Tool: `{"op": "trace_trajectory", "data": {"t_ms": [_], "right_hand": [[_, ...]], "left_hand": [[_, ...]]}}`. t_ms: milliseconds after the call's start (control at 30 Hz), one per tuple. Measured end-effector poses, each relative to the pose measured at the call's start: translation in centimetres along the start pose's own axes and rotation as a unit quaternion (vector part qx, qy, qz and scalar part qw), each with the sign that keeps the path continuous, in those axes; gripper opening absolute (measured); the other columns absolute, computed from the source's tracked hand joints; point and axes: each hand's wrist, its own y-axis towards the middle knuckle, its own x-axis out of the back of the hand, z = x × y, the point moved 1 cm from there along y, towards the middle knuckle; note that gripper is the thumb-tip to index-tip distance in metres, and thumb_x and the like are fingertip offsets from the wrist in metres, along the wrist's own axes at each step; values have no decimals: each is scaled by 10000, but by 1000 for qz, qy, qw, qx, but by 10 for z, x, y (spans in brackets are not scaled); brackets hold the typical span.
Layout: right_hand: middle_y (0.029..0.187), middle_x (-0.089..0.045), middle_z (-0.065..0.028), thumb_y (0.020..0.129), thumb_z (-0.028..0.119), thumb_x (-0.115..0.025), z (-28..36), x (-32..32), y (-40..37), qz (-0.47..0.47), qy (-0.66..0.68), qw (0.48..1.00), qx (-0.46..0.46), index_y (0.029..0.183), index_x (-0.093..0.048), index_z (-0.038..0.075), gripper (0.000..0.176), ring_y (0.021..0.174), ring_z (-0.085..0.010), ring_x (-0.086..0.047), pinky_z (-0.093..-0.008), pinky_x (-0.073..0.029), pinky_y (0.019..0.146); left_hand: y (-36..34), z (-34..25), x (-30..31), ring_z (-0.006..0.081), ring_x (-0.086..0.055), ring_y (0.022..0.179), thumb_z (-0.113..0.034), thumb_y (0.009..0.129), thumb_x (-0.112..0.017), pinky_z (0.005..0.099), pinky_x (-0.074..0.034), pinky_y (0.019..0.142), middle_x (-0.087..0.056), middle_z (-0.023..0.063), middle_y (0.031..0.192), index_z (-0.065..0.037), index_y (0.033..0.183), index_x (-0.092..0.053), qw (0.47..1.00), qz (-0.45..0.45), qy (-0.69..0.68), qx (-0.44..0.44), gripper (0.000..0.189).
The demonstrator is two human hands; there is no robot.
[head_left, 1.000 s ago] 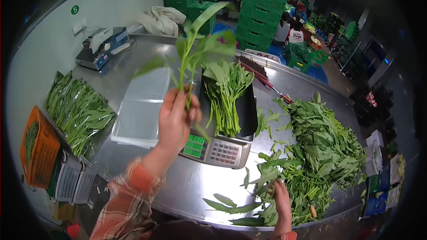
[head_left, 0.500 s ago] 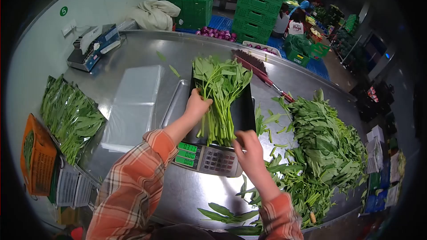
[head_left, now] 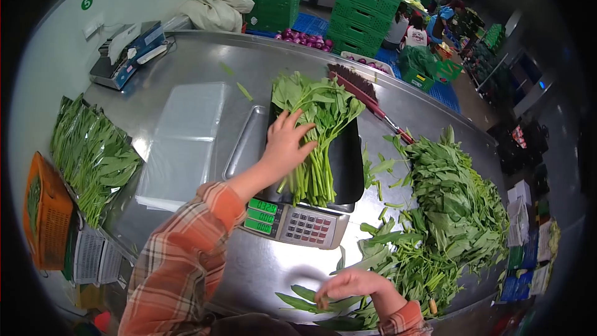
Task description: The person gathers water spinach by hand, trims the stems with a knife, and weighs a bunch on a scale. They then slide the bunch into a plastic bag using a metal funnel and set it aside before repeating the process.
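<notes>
A bunch of leafy green stems point(head_left: 318, 126) lies on the black tray point(head_left: 348, 165) of a digital scale point(head_left: 292, 224). My left hand point(head_left: 287, 144) rests flat on the bunch's left side, fingers spread, gripping nothing. My right hand point(head_left: 348, 286) is low at the table's near edge, fingers curled onto loose green leaves point(head_left: 311, 297) lying there. Whether it grips them I cannot tell for sure.
A large heap of loose greens point(head_left: 454, 205) fills the right of the steel table point(head_left: 261, 74). A stack of clear bags point(head_left: 186, 137) lies left of the scale, bagged greens point(head_left: 87, 155) and an orange basket point(head_left: 43, 218) further left. A broom point(head_left: 367, 96) lies behind, then green crates point(head_left: 367, 6).
My left hand brought a raised sprig down onto the bunch and now lies open on it. My right hand left the scale's front and dropped to the loose leaves at the near edge.
</notes>
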Motion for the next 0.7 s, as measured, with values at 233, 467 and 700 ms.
{"op": "trace_trajectory", "data": {"t_ms": [233, 467, 700], "right_hand": [[890, -637, -186, 819, 170, -616, -72, 100, -70, -648, -197, 736, 0, 1044, -602, -25, 299, 822, -331, -618, -385, -484, 770], [1266, -454, -204, 738, -28, -601, 13, 148, -44, -598, -537, 586, 107, 1279, -445, 52, 569, 1115, -381, -485, -426, -410, 937], [1400, -368, -124, 682, -62, -583, 60, 184, 26, -487, -663, 559, 102, 1284, -475, 156, 649, 1229, -333, -415, -419, -392, 971]], "left_hand": [[-13, 32, 70, 301, -461, 1131, -237, 860, -587, 372, -348, 985, -522, 140, 1152, -28, 1076, -581, 964, -226, -111, 86, 301], [-52, 80, 81, 264, -516, 1092, -325, 905, -548, 332, -398, 937, -527, 193, 1179, 38, 1209, -473, 919, -243, -190, 246, 479], [-55, 42, 45, 307, -581, 1006, -444, 839, -594, 368, -458, 855, -538, 253, 1151, 85, 1251, -411, 909, -95, -198, 353, 695]]}}
